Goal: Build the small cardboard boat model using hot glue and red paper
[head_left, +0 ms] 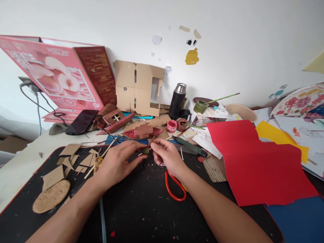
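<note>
My left hand [118,162] is closed, thumb and fingertips pinching a small dark green piece [145,151] low over the black mat. Facing it, my right hand [168,153] pinches a thin pale stick [150,148] whose end points toward the green piece; whether the two touch I cannot tell. Just behind the fingers lies a small reddish-brown model boat [143,131]. Scissors with red handles [175,198] rest under my right wrist, their blades hidden. A green utility knife [191,146] lies beyond my right hand.
Cardboard scraps [53,175] and an oval cardboard piece [52,196] lie left on the mat [131,212]. Red paper [263,168] covers the right side. Behind are paint jars [171,126], a black thermos [178,101], another model boat [116,119], a phone [82,122] and a pink box [63,74].
</note>
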The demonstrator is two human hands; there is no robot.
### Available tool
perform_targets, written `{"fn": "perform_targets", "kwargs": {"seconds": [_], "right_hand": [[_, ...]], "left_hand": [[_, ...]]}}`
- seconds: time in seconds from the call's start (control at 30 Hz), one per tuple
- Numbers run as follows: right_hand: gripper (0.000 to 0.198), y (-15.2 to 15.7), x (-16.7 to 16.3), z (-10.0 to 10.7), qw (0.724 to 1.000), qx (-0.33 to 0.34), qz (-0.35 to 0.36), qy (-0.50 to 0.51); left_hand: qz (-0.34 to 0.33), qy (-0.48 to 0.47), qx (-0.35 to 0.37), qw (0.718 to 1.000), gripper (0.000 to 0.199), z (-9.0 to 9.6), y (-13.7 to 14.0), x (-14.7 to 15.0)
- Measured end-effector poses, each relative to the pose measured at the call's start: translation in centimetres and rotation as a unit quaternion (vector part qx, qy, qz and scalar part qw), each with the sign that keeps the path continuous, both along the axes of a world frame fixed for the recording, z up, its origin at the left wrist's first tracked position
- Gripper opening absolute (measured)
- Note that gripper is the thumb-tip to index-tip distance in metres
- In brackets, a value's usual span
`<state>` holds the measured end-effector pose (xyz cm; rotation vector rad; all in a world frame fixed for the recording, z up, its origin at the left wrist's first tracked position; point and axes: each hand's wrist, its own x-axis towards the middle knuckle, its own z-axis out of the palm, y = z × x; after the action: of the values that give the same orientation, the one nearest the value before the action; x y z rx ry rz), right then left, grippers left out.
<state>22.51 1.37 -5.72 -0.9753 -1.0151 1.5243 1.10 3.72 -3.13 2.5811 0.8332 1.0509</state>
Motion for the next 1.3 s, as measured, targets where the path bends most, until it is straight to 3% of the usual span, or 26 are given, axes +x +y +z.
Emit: {"fn": "perform_targets", "kwargs": {"seconds": [0.27,0.5,0.8,1.07,1.3], "right_hand": [[0.048,0.1,0.1,0.0,1.0,0.002,0.004,-0.006],[0.048,0.0,0.1,0.0,1.0,-0.006,0.007,0.01],[0.044,-0.4,0.3,0.6,0.995,-0.003,0.1,-0.013],[0.048,-0.8,0.3,0.8,0.985,0.003,0.166,-0.036],[0.051,-0.8,0.2,0.7,0.982,0.001,0.185,-0.048]], "left_hand": [[-0.014,0.006,0.008,1.0,0.025,-0.1,0.0,0.1],[0.004,-0.021,-0.025,0.999,0.043,-0.2,0.0,-0.2],[0.097,-0.113,-0.24,0.959,0.042,0.7,0.0,0.0],[0.05,-0.161,-0.408,0.898,0.053,1.5,0.1,0.1],[-0.006,-0.16,-0.44,0.883,0.038,1.4,0.2,0.0]]}}
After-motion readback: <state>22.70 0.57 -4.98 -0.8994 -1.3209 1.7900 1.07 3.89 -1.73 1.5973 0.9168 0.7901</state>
